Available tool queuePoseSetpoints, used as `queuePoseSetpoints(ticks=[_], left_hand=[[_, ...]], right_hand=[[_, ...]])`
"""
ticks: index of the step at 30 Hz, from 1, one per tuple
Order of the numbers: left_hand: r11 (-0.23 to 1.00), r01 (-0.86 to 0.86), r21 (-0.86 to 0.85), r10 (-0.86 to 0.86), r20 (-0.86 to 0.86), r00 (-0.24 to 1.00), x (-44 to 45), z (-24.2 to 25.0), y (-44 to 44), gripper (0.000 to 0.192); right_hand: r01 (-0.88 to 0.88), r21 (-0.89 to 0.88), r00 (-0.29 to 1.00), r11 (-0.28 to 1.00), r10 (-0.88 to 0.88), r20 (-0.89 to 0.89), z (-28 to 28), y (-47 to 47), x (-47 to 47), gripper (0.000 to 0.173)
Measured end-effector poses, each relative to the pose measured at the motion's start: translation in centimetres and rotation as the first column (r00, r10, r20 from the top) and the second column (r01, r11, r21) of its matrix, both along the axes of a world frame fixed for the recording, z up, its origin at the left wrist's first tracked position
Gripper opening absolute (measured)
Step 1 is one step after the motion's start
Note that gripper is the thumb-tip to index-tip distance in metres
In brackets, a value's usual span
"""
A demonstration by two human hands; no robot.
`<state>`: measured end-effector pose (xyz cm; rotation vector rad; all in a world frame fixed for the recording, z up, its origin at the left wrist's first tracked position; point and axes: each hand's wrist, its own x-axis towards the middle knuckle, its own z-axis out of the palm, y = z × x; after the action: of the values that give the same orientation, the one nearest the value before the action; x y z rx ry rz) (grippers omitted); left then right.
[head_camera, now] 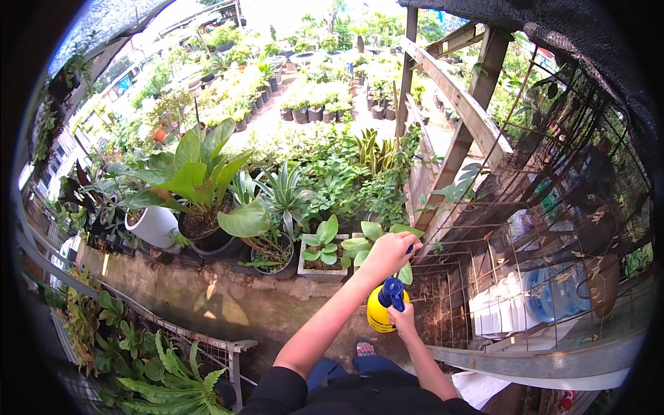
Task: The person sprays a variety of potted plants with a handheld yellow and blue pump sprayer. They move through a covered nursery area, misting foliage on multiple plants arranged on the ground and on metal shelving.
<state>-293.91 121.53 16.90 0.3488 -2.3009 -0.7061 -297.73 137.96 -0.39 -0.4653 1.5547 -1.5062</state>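
Observation:
A yellow pump sprayer bottle point(378, 314) with a blue top hangs in front of me, above the dirt floor. My right hand point(402, 317) is closed around its blue handle. Above it, my left hand point(394, 250) grips the blue knob of the pump rod point(410, 249), which is pulled up out of the top. Just beyond my left hand, broad green leaves point(372, 231) grow from a pot mostly hidden by my forearm. To its left stands a square grey concrete planter point(322, 272) with a small leafy plant point(327, 241). The sprayer's nozzle cannot be made out.
Several potted plants line the ledge, among them a white pot point(154, 228) and a black pot point(210, 241). A metal rack point(236, 346) with ferns is at the lower left. At right are a rusty wire mesh point(467, 290), a curved metal rail point(539, 358) and wooden posts point(459, 145).

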Motion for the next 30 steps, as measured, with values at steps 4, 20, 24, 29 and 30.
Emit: queuePoseSetpoints(ticks=[4,20,24,29,30], left_hand=[[0.984,0.048,-0.173,-0.032,0.096,0.995,-0.2,3.5,-0.7,0.016],[0.976,0.070,0.206,-0.087,0.079,0.993,-0.9,-11.5,5.8,0.024],[0.982,0.080,0.172,-0.098,0.101,0.990,-0.7,-13.2,5.8,0.024],[0.953,0.053,0.298,-0.113,0.189,0.975,1.3,-11.9,4.4,0.025],[0.958,0.086,0.273,-0.149,0.221,0.964,2.1,-11.1,3.8,0.026]], right_hand=[[-0.009,-0.007,1.000,1.000,0.009,0.003,0.1,0.1,0.0,0.009],[0.033,-0.024,0.991,0.999,-0.030,0.130,2.0,2.0,-0.8,0.015],[0.013,-0.023,0.994,1.000,-0.011,0.112,1.8,2.2,-1.0,0.014],[-0.112,0.042,0.992,0.993,0.109,0.067,0.4,1.4,-1.1,0.009],[-0.139,0.053,0.990,0.989,0.138,0.024,0.1,1.1,-0.9,0.009]])
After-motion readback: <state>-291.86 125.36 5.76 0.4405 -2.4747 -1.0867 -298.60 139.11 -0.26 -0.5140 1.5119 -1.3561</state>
